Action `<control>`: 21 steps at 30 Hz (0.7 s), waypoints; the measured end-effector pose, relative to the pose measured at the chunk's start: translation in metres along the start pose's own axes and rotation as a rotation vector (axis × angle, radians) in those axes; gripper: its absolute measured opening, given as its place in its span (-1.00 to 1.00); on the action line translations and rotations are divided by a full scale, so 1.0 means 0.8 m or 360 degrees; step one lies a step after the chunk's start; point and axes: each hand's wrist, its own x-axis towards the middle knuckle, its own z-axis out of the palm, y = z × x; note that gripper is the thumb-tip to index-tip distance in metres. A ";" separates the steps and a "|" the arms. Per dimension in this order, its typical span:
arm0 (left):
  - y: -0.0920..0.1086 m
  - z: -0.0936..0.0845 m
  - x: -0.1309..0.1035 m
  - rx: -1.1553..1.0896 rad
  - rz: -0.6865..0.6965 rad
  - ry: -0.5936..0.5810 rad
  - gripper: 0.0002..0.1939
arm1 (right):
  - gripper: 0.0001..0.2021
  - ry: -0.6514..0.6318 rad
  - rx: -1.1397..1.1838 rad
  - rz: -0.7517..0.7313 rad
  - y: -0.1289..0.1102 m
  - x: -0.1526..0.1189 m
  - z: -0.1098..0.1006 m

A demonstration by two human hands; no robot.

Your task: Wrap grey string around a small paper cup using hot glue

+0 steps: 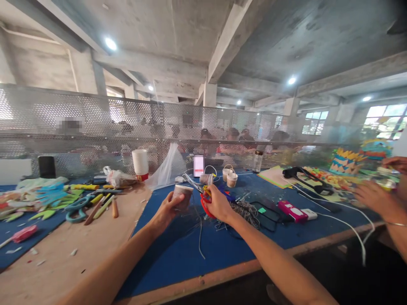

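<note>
My left hand [168, 208] is closed around a small cup [183, 193] with a white rim and a greyish-brown wrapped side. In my right hand [220, 205] is a pair of scissors [203, 205] with red and yellow handles, its blades pointing up and left over the cup's rim. Whether the blades touch anything cannot be made out. A thin grey cord [200, 239] trails down on the blue mat [171, 258] below the hands. Right of my right hand lies a tangled heap of grey cord [249, 214]. Just beyond the hands stands another wrapped cup [206, 178].
Small handled cups [231, 178], a glass jar [257, 162] and a stack of white cups [140, 163] stand farther back. Teal scissors [78, 208] and sticks lie left. A pink box [292, 211] and white cables lie right, near another person's hand [373, 197]. A perforated screen [178, 118] bounds the table.
</note>
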 end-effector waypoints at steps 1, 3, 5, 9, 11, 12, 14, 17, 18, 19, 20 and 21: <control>0.000 0.000 0.000 0.0008 0.0003 0.0004 -0.43 | -0.76 -0.0027 -0.0083 -0.0021 0.000 -0.003 0.002; -0.002 -0.001 0.001 0.0034 -0.0003 -0.0009 -0.43 | -0.73 -0.0073 -0.0207 -0.0060 0.002 -0.010 0.002; -0.004 -0.002 0.001 0.0069 -0.0023 -0.0016 -0.43 | -0.70 -0.0094 -0.0267 -0.0079 0.007 -0.014 -0.002; -0.006 -0.002 0.000 0.0091 -0.0046 -0.0065 -0.43 | -0.69 -0.0086 -0.0281 -0.0067 0.014 -0.018 -0.007; -0.006 0.000 -0.001 0.0084 -0.0059 -0.0077 -0.45 | -0.70 -0.0086 -0.0265 -0.0072 0.015 -0.018 -0.006; -0.005 0.000 -0.001 0.0078 -0.0067 -0.0078 -0.45 | -0.71 -0.0088 -0.0256 -0.0078 0.015 -0.018 -0.005; -0.004 0.001 -0.002 0.0060 -0.0090 -0.0067 -0.46 | -0.73 -0.0088 -0.0250 -0.0095 0.014 -0.019 -0.002; -0.004 0.000 -0.001 0.0015 -0.0135 -0.0047 -0.48 | -0.74 -0.0079 -0.0284 -0.0115 0.014 -0.020 0.001; -0.004 0.000 -0.001 0.0002 -0.0143 -0.0047 -0.50 | -0.73 -0.0075 -0.0301 -0.0119 0.014 -0.021 0.001; -0.004 0.000 -0.001 -0.0006 -0.0146 -0.0051 -0.51 | -0.73 -0.0071 -0.0319 -0.0121 0.014 -0.021 0.001; -0.004 -0.001 -0.001 -0.0011 -0.0143 -0.0056 -0.51 | -0.73 -0.0071 -0.0335 -0.0123 0.014 -0.021 0.000; -0.004 -0.001 0.000 -0.0012 -0.0136 -0.0058 -0.52 | -0.74 -0.0071 -0.0349 -0.0125 0.015 -0.021 -0.001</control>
